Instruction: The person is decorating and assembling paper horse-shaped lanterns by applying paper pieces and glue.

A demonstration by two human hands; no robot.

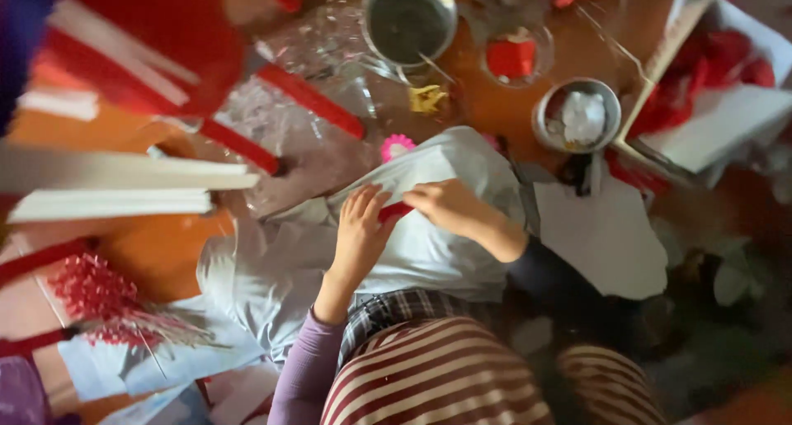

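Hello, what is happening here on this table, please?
A person's left hand and right hand pinch a small red piece between them, over a pale cloth. Around them lie red sticks, white strips, two metal bowls and white paper.

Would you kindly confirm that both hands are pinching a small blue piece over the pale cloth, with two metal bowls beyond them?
Not quite: the head view shows the small piece between the left hand and right hand is red, not blue. It does sit over the pale cloth, with two metal bowls beyond.
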